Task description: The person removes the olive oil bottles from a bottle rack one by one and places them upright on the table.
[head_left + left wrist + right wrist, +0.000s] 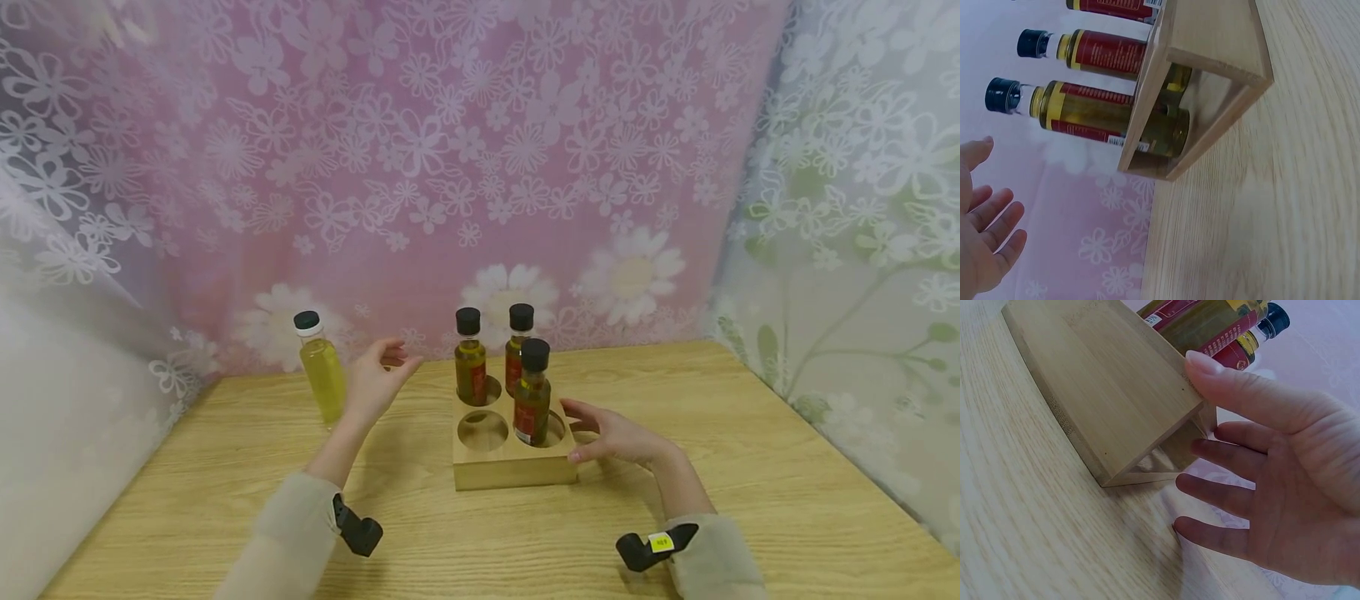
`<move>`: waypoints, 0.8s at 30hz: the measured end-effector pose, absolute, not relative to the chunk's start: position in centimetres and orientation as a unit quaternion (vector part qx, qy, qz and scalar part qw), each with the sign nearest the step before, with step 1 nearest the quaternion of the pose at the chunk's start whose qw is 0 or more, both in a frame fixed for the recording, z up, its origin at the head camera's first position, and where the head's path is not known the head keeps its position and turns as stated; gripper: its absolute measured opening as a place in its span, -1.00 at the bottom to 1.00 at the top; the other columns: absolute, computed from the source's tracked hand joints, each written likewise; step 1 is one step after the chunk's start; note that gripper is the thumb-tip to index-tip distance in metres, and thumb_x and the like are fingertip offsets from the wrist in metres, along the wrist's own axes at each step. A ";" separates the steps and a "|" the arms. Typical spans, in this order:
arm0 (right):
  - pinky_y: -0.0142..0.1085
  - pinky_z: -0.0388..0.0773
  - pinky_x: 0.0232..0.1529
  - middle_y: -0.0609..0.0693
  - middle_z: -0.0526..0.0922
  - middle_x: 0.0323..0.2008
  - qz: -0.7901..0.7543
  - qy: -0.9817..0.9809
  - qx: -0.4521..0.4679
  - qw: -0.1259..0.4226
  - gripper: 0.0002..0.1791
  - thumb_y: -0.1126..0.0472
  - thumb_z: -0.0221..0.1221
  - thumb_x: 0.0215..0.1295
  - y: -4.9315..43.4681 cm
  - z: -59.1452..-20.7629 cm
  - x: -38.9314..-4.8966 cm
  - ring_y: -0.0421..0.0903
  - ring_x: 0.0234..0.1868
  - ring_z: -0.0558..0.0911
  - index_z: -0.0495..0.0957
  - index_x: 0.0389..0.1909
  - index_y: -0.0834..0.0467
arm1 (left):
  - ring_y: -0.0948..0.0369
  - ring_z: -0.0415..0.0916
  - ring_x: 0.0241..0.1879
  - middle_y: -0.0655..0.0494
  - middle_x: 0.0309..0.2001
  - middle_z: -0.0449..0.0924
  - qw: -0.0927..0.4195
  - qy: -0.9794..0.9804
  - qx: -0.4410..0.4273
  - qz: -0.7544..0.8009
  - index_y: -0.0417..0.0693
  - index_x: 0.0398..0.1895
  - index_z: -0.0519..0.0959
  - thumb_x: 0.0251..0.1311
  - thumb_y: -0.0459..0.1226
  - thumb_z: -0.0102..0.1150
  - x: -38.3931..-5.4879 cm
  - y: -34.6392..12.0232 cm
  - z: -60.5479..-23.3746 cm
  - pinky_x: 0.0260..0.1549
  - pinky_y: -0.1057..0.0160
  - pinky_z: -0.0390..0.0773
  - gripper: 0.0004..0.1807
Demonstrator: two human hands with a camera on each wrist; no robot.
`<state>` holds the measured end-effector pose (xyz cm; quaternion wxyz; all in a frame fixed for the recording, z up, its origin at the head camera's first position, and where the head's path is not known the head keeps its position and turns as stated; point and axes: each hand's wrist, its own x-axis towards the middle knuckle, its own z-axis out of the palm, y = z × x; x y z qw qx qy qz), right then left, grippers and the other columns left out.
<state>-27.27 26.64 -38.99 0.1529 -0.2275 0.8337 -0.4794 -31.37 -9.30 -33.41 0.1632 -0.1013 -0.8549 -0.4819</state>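
A wooden bottle rack (516, 473) with round holes stands on the table. Dark-capped oil bottles with red labels stand in it: one back left (470, 371), one back right (513, 362), one front right (531, 408). No bottle is in the front left hole. My right hand (622, 437) is at the rack's right side, thumb by the front corner, the other fingers loosely extended along the open end. My left hand (377, 385), fingers relaxed, holds nothing between the rack and a bottle of pale yellow oil (322, 375). That bottle stands upright just left of the hand, partly covered by it.
The light wood table (405, 542) runs up to a pink flowered cloth (420, 208) behind the rack. White patterned cloths (862, 208) hang at both sides.
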 end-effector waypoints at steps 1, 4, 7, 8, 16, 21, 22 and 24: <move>0.24 0.08 0.20 0.34 0.01 0.37 -0.480 0.834 -0.227 0.152 0.03 0.15 0.34 0.06 26.7 -39.0 -27.3 0.33 0.31 0.12 -0.10 0.41 0.32 | 0.01 0.48 -0.07 -0.13 -0.08 0.55 0.158 -0.856 -0.103 -0.482 -0.17 0.11 0.45 0.11 -0.09 0.28 -31.5 -9.0 -33.4 -0.10 0.05 0.48 -0.45; 0.26 0.06 0.19 0.31 -0.01 0.38 -0.477 0.836 -0.225 0.152 0.03 0.14 0.34 0.06 26.7 -39.0 -27.3 0.31 0.31 0.13 -0.10 0.42 0.31 | 0.02 0.47 -0.05 -0.11 -0.07 0.55 0.141 -0.856 -0.111 -0.485 -0.15 0.13 0.45 0.10 -0.08 0.28 -32.0 -8.0 -33.4 -0.07 0.05 0.47 -0.44; 0.27 0.04 0.19 0.28 -0.03 0.39 -0.474 0.838 -0.223 0.151 0.03 0.13 0.34 0.06 26.8 -39.2 -27.4 0.29 0.32 0.13 -0.09 0.42 0.30 | 0.03 0.46 -0.03 -0.08 -0.06 0.54 0.124 -0.858 -0.120 -0.484 -0.14 0.16 0.43 0.11 -0.09 0.27 -32.4 -7.0 -33.4 -0.06 0.05 0.47 -0.43; 0.27 0.04 0.19 0.28 -0.03 0.40 -0.472 0.839 -0.224 0.150 0.04 0.12 0.34 0.06 26.8 -39.2 -27.4 0.29 0.32 0.13 -0.10 0.42 0.30 | 0.04 0.45 -0.02 -0.07 -0.05 0.53 0.118 -0.858 -0.121 -0.484 -0.13 0.17 0.42 0.11 -0.09 0.27 -32.5 -6.6 -33.5 -0.06 0.05 0.47 -0.42; 0.22 0.06 0.22 0.30 -0.05 0.39 -0.485 0.831 -0.230 0.147 0.05 0.15 0.35 0.06 26.7 -39.4 -27.6 0.30 0.34 0.06 -0.12 0.41 0.33 | -0.02 0.40 0.06 -0.10 0.05 0.47 0.086 -0.865 -0.132 -0.476 -0.16 0.22 0.38 0.09 -0.09 0.28 -33.2 -4.4 -33.5 -0.03 0.02 0.45 -0.36; 0.16 0.15 0.21 0.36 -0.07 0.38 -0.500 0.817 -0.244 0.149 0.06 0.20 0.35 0.05 26.7 -39.3 -27.5 0.30 0.36 -0.01 -0.15 0.40 0.37 | -0.04 0.40 0.05 -0.12 0.05 0.46 0.081 -0.867 -0.139 -0.471 -0.17 0.23 0.37 0.11 -0.13 0.28 -33.5 -3.5 -33.7 -0.03 0.03 0.45 -0.37; 0.16 0.15 0.21 0.36 -0.08 0.38 -0.502 0.816 -0.244 0.151 0.06 0.21 0.35 0.05 26.7 -39.4 -27.5 0.29 0.36 -0.02 -0.16 0.41 0.37 | -0.03 0.41 0.04 -0.11 0.04 0.46 0.082 -0.868 -0.142 -0.468 -0.17 0.22 0.37 0.11 -0.14 0.27 -33.6 -3.3 -33.7 -0.05 0.03 0.46 -0.38; 0.16 0.14 0.22 0.35 -0.09 0.38 -0.506 0.813 -0.242 0.157 0.07 0.22 0.35 0.05 26.8 -39.5 -27.4 0.28 0.37 -0.04 -0.17 0.41 0.35 | -0.02 0.43 0.01 -0.09 0.01 0.47 0.086 -0.871 -0.147 -0.460 -0.16 0.19 0.40 0.11 -0.16 0.28 -33.8 -3.0 -33.7 -0.07 0.04 0.48 -0.42</move>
